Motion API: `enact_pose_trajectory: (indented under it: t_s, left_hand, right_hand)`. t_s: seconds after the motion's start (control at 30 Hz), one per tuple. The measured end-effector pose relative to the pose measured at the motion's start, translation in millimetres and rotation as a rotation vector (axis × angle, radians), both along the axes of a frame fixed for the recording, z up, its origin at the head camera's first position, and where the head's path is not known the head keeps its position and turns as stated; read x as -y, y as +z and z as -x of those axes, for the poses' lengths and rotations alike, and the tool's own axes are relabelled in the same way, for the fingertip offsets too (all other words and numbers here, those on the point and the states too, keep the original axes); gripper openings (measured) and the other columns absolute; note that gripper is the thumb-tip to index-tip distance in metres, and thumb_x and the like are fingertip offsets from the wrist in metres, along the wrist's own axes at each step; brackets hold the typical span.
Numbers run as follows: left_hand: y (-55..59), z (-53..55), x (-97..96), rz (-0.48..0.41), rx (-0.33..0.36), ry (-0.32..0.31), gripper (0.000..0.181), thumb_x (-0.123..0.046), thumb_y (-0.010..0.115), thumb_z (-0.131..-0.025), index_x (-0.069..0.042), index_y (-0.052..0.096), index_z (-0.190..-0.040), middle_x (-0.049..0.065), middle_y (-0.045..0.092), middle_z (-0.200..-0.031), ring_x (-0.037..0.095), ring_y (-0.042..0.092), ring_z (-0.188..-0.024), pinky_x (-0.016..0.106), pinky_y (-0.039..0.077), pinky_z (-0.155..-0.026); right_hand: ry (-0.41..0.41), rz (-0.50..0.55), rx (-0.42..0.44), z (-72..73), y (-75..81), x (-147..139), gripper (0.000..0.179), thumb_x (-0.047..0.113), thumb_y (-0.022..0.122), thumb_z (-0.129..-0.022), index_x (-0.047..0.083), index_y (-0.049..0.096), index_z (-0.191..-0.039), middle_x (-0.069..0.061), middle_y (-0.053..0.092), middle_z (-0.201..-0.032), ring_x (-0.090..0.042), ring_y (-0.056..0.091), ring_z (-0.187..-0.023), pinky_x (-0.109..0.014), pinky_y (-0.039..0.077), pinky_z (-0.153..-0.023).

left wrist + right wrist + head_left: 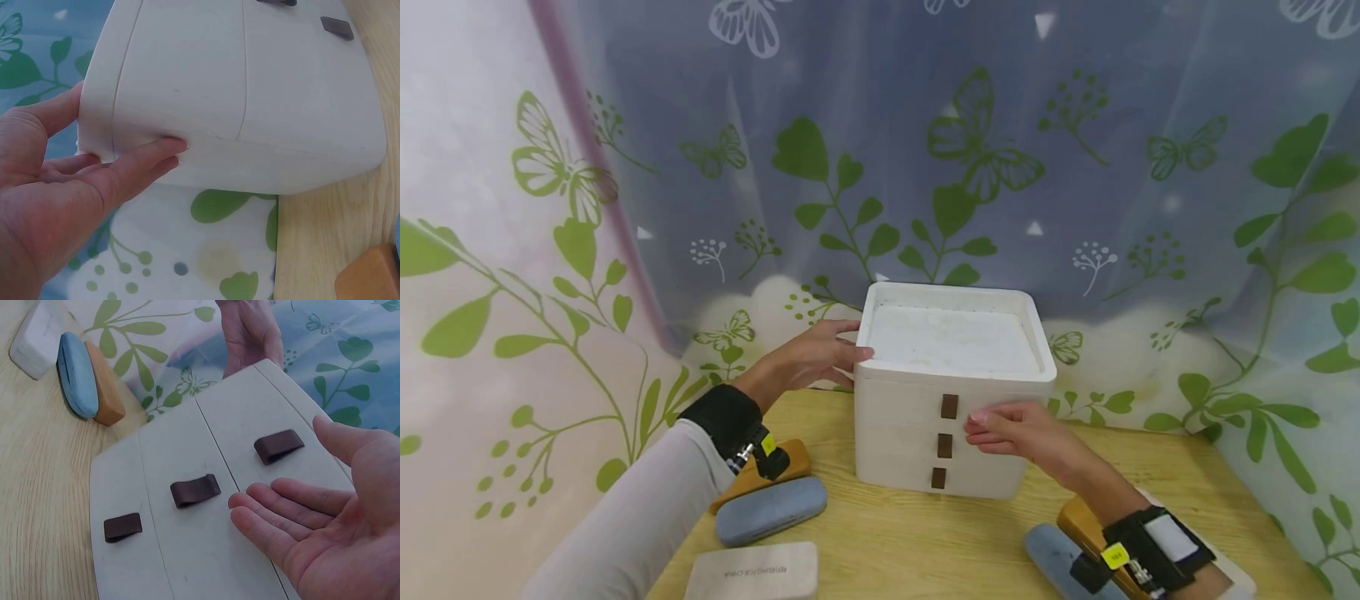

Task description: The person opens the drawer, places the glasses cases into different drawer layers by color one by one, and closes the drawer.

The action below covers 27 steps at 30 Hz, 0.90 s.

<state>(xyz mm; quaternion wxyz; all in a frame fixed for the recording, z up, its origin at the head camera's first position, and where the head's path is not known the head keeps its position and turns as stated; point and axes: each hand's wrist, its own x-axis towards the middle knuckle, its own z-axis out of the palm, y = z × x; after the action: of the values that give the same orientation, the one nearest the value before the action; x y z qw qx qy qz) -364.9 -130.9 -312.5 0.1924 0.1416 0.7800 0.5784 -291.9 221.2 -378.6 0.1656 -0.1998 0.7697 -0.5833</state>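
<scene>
A white drawer box (895, 433) with three drawers and a recessed tray top stands on the wooden table. Brown pull tabs, such as the top tab (950, 407), run down its front, and all its drawers are closed. My left hand (820, 354) rests on the box's left side near the upper rim, the thumb at the top edge and fingers along the side wall (219, 165). In front of the box, my right hand (1022, 433) hovers beside the top and middle tabs, fingers extended and holding nothing. The right wrist view shows its fingertips close by the middle tab (195, 490).
To the left lie an orange case (793, 458), a blue case (771, 510) and a white case (752, 571) with printed lettering. On the right, a blue case (1048, 550) and an orange case (1075, 521) sit partly under my wrist. A patterned curtain (880, 167) hangs behind the box.
</scene>
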Motion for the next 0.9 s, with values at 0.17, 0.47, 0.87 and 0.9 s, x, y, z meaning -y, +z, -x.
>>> enact_pose_trajectory:
  t_s: [0.17, 0.47, 0.87, 0.9]
  left_hand:
    - [-1.1, 0.4, -0.1, -0.006, -0.011, -0.017, 0.077, -0.018, 0.066, -0.102, -0.013, 0.023, -0.166, 0.025, 0.058, -0.147, 0.039, 0.067, -0.125, 0.054, 0.055, -0.105]
    - [-5.1, 1.2, 2.1, -0.003, -0.015, -0.017, 0.077, -0.02, 0.066, -0.103, -0.014, 0.023, -0.166, 0.024, 0.056, -0.15, 0.038, 0.066, -0.126, 0.052, 0.056, -0.104]
    - [-5.0, -0.9, 0.3, -0.015, -0.015, 0.002, 0.077, -0.021, 0.065, -0.104, -0.014, 0.021, -0.166, 0.024, 0.059, -0.147, 0.039, 0.066, -0.127, 0.053, 0.055, -0.105]
    - [-5.4, -1.1, 0.5, -0.014, -0.015, 0.003, 0.077, -0.021, 0.065, -0.104, -0.014, 0.021, -0.166, 0.024, 0.058, -0.148, 0.039, 0.066, -0.128, 0.053, 0.055, -0.105]
  right_hand:
    - [-0.016, 0.01, -0.01, 0.5, -1.5, 6.0, 0.054, 0.027, 0.056, -0.109, -0.018, 0.051, -0.14, -0.035, 0.06, -0.139, -0.037, 0.068, -0.125, -0.035, 0.059, -0.1]
    - [-0.055, -0.011, -0.022, 0.9, -6.9, 23.6, 0.055, 0.03, 0.061, -0.106, -0.016, 0.056, -0.136, -0.033, 0.063, -0.137, -0.037, 0.069, -0.123, -0.039, 0.059, -0.1]
    - [-0.175, -0.039, -0.041, -3.0, -3.2, 40.3, 0.05, 0.034, 0.059, -0.107, -0.015, 0.065, -0.116, -0.013, 0.076, -0.098, -0.021, 0.077, -0.093, -0.036, 0.064, -0.088]
    - [-0.177, -0.037, -0.042, -2.8, -4.0, 40.9, 0.05, 0.033, 0.058, -0.107, -0.015, 0.066, -0.115, -0.012, 0.076, -0.097, -0.021, 0.077, -0.091, -0.036, 0.064, -0.087]
